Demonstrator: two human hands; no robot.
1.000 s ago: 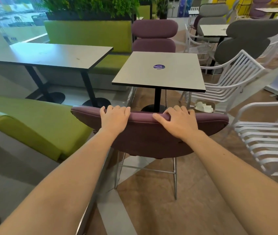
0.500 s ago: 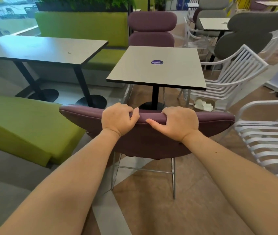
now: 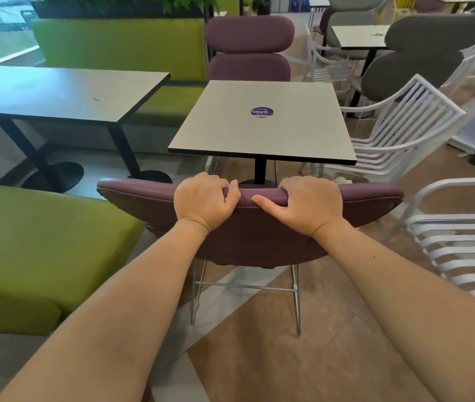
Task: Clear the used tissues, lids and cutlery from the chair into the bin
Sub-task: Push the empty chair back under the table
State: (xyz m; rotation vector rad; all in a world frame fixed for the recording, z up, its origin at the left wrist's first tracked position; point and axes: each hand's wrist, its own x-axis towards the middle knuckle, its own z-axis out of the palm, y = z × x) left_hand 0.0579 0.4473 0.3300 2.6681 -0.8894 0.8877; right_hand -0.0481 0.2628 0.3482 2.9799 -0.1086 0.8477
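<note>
chair (image 3: 259, 236) back top edge sits under both sets of fingers: left hand (image 3: 201, 203) and right hand (image 3: 308, 206) curl over it, thumbs on the near face, likely to pull it from the bench (image 3: 265, 123). seat hidden beyond the fingers; no litter or bin visible.

Place: a food-court or café seating hall.
Tables: several pedestal tables, the nearest square table (image 3: 262, 123) bearing a round purple sticker (image 3: 262, 112).
Seating: green upholstered benches (image 3: 41, 250), purple padded chairs (image 3: 249, 47), white slatted metal chairs (image 3: 398, 132).
Greenery: a planter (image 3: 120, 7) tops the bench back.
Floor: brown with pale strips.
</note>
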